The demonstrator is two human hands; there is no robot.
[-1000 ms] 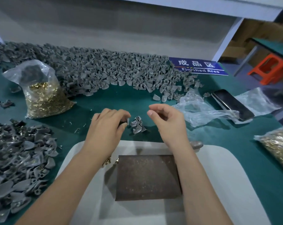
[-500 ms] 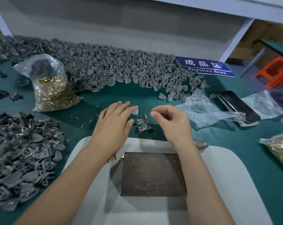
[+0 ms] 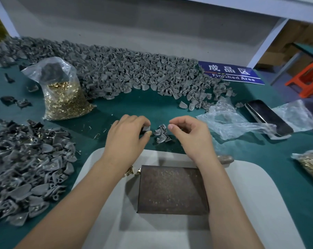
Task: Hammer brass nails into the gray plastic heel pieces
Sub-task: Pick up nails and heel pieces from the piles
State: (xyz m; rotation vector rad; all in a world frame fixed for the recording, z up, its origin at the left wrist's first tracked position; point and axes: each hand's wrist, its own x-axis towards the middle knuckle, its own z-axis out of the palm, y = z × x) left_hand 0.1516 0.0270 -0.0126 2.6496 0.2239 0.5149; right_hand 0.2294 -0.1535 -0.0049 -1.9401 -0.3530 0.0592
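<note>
Hundreds of heel pieces [image 3: 130, 76] await nails; left hand [image 3: 127, 133] pinches one, right hand [image 3: 189, 135] curls loosely, seemingly empty.

Bare green mat [image 3: 143, 106] lies open ahead, hemmed by heel-piece heaps [image 3: 134, 76], nail bag [image 3: 64, 97] and crumpled plastic [image 3: 229, 121].
</note>
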